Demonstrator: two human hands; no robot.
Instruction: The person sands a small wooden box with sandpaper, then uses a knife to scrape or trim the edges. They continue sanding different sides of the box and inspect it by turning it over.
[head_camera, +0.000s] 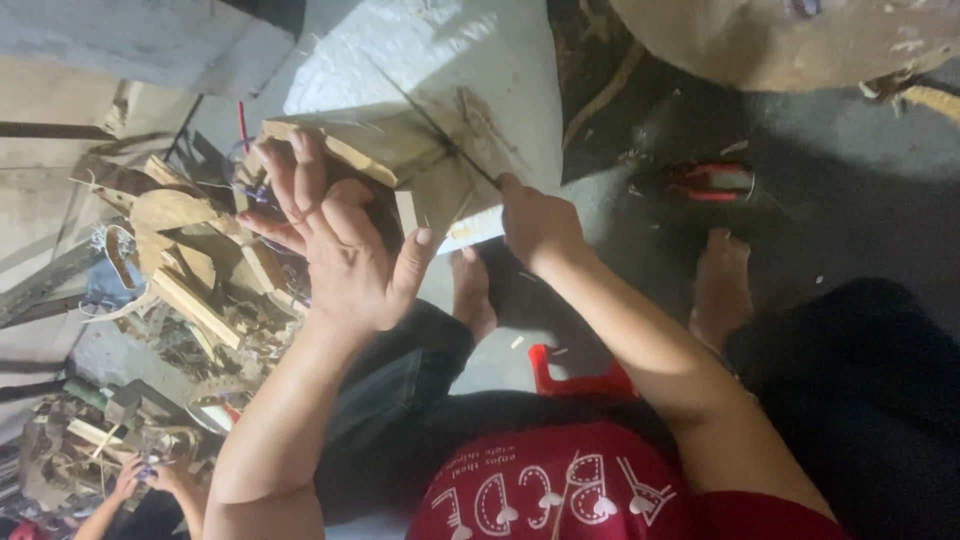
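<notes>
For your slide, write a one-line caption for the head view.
Left hand steadies a wooden block while the right hand works a thin blade across it.

- The wooden block (400, 160) is seen as raw, pale wood, rough and splintered at its edges.
- The thin blade (450, 145) laid across it looks dark and matt; its material cannot be told.
- The wood offcuts (195, 270) are shown as dry, fibrous and unfinished.
- The floor (850, 180) is seen as grey, matt concrete, dusty.
- The red stool (575, 380) appears as smooth, slightly glossy plastic.
- The red shirt (560, 490) is soft, matt cloth.
</notes>
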